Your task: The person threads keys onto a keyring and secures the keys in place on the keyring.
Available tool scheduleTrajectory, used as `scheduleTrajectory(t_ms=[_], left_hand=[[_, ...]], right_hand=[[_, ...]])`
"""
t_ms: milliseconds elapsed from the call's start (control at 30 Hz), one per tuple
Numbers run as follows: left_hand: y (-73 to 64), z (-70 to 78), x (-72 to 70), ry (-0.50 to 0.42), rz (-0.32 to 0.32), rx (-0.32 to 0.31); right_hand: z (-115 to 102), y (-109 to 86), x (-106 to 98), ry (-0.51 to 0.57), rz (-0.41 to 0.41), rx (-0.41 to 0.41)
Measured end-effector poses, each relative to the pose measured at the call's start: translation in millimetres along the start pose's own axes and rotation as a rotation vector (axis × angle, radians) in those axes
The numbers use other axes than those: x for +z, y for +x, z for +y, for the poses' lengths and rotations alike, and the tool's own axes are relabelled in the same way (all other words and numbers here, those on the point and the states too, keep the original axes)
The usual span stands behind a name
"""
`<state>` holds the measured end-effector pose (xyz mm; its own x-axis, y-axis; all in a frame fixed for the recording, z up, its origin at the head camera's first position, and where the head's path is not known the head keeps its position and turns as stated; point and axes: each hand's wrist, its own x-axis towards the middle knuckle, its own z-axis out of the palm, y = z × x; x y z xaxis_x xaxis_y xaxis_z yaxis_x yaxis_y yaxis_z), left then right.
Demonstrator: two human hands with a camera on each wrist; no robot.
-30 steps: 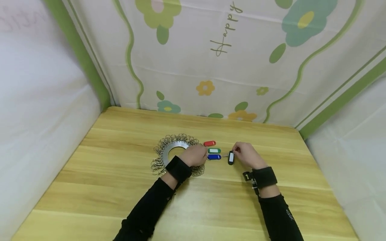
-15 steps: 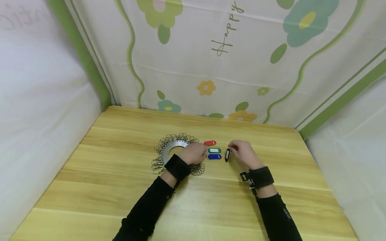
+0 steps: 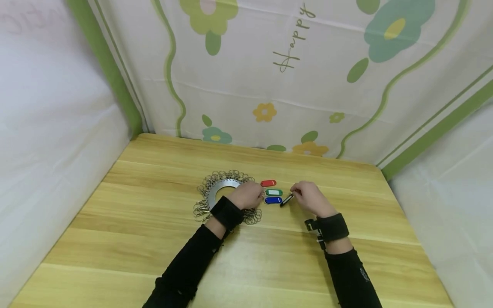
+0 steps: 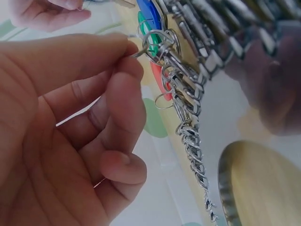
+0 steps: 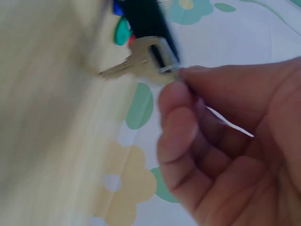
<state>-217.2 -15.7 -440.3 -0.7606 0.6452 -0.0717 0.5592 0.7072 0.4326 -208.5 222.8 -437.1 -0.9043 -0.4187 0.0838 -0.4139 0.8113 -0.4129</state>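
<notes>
A flat metal ring with many small clasps and split rings round its edge lies on the table. My left hand is over its right side. In the left wrist view, thumb and forefinger pinch a split ring at that edge. My right hand pinches the metal ring end of a key with a black key tag, which hangs tilted to the left. Red, green and blue key tags lie beside the metal ring, between the hands.
The wooden table runs back to a white cloth wall printed with flowers. White cloth also hangs at the left and right. Black bands circle both wrists.
My right hand has moved slightly left, and the black tag with it, turning from face-up to edge-on and slanting beside the blue tag. The left hand has stayed nearly still.
</notes>
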Motion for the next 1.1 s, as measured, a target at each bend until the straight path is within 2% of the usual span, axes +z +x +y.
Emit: scheduleTrajectory(t_ms=[300,433,533,667,800,1000,1100], left_hand=[[-0.6,0.9,-2.0,0.005,-0.041,0.008],[-1.4,2.1,-3.7,0.009,-0.036,0.010],[-2.0,2.8,-5.0,0.003,-0.042,0.010],[-0.9,2.6,-4.8,0.002,-0.046,-0.006],[1.0,2.1,-3.3,0.026,-0.043,-0.015],[3.2,0.1,-0.8,0.018,-0.038,-0.033],[4.4,-0.8,0.2,0.009,-0.031,-0.029]], right_hand=[[-16,3.8,-13,-0.041,-0.111,0.076],[-25,8.8,-13,-0.069,-0.153,0.108],[-28,12.0,-10,-0.087,-0.157,0.116],[-28,13.5,-5,-0.071,-0.121,0.123],[-28,12.9,-3,-0.029,-0.088,0.077],[-33,11.0,-7,0.002,-0.083,0.000],[-35,11.5,-6,0.063,-0.075,-0.021]])
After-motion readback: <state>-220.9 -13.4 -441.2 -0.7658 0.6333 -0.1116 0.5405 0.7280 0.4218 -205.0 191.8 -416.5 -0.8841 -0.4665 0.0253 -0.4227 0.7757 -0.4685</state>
